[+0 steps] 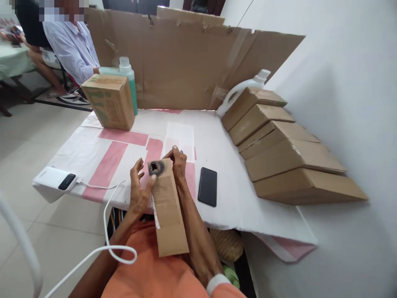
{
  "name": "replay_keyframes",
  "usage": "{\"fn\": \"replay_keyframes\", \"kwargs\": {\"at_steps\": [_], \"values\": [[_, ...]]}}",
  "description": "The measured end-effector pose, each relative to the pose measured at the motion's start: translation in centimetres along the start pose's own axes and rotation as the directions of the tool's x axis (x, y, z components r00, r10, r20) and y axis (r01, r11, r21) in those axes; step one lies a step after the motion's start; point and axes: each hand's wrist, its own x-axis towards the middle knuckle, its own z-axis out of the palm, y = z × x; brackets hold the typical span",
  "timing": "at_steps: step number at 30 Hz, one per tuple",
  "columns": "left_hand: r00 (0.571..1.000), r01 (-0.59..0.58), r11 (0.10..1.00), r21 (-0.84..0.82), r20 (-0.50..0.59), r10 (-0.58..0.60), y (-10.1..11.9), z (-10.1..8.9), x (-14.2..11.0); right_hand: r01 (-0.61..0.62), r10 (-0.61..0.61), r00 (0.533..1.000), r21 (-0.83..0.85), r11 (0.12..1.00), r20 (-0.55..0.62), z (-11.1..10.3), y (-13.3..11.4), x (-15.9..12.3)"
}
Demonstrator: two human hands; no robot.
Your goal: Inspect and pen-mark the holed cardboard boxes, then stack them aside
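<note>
A long flat piece of brown cardboard point(167, 207) rests against my lap and the table's front edge, with a dark black scribbled patch point(156, 167) near its top end. My left hand point(139, 188) steadies the cardboard's left side, thumb pressed on it and fingers spread. My right hand point(179, 161) is closed at the top right corner, pinching a small dark-tipped object that looks like a pen. A strip of clear tape runs along the cardboard's left edge.
A black phone point(207, 186) lies right of my hands. Several brown boxes point(279, 153) lean in a row along the right wall. A printed carton point(110, 101), a green bottle point(128, 76), a white jug point(242, 89), a power bank point(56, 180) with white cable. Another person sits back left.
</note>
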Motion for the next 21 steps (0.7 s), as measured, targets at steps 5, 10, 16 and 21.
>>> {"fn": "replay_keyframes", "kwargs": {"at_steps": [5, 10, 16, 21], "values": [[0.971, 0.138, 0.987, -0.082, 0.208, -0.119, 0.5, 0.9, 4.0, 0.020, -0.023, 0.998, -0.044, 0.999, -0.059, 0.6, 0.8, -0.4], [0.985, 0.069, 0.997, 0.029, 0.158, -0.073, 0.8, 0.7, 3.3, -0.024, -0.052, 0.969, -0.301, 0.953, -0.241, -4.6, 2.0, -1.3], [0.980, -0.060, 0.991, 0.122, 0.193, 0.036, 1.4, 2.9, 1.9, -0.002, -0.008, 1.000, -0.332, 0.943, -0.029, -7.6, -1.9, -3.6], [0.966, -0.161, 0.975, 0.157, 0.228, 0.123, 1.8, 3.6, 1.4, 0.213, -0.143, 0.971, -0.412, 0.886, 0.193, -5.8, -4.5, -4.7]]}}
